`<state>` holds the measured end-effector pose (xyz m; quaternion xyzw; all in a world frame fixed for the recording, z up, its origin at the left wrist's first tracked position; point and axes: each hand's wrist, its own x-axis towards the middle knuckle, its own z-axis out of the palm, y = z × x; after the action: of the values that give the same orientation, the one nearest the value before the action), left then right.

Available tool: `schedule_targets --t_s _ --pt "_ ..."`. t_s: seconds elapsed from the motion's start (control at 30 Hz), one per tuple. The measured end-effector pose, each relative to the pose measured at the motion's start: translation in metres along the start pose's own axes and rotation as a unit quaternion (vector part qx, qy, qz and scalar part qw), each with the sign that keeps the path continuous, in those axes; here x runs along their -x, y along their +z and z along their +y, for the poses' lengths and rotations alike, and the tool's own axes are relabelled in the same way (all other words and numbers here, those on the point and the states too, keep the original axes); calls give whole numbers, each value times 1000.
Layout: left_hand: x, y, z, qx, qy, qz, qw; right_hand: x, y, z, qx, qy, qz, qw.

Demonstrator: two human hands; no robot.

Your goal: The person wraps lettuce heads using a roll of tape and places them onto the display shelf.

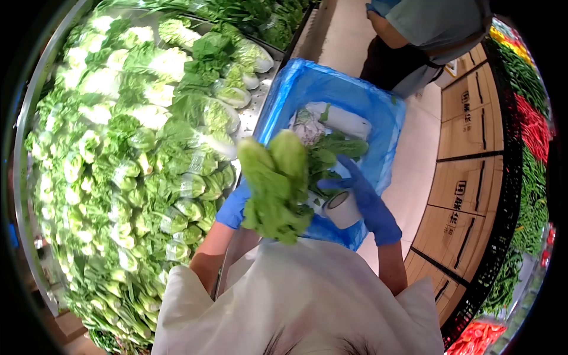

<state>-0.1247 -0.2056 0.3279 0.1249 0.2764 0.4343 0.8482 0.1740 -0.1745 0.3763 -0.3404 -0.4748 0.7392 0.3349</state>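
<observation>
My left hand (234,206), in a blue glove, grips a bunch of green lettuce (276,183). Its fingers are mostly hidden behind the leaves, and the pale stem ends point away from me. My right hand (370,207), also gloved in blue, is open with its fingers spread over the right part of a crate lined with blue plastic (387,127). Beside its palm is a white roll (343,210) with a dark ring at its end; whether they touch, I cannot tell. Dark leafy greens (337,146) and a white wrapped bundle (346,120) lie in the crate.
On my left, a wide display (127,171) is piled with lettuce and other leafy vegetables. Another person (429,32) stands beyond the crate. Cardboard boxes (467,177) line the right side, below a black-edged shelf with red chillies (532,130) and green vegetables.
</observation>
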Motion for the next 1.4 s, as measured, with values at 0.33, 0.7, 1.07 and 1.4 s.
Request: schedule_targets --t_s 0.33,0.7,1.07,1.4 --pt "9 21 -8 131 57 16 990 -33 35 -17 -260 -19 121 958" --pt "17 53 6 -389 148 -151 897 -69 89 1 -226 -179 80 954" --pt "25 77 40 -493 183 -173 833 -77 65 -9 -143 -134 32 980" --pt "28 75 39 -509 170 -195 821 -111 77 -89 290 -137 -176 931"
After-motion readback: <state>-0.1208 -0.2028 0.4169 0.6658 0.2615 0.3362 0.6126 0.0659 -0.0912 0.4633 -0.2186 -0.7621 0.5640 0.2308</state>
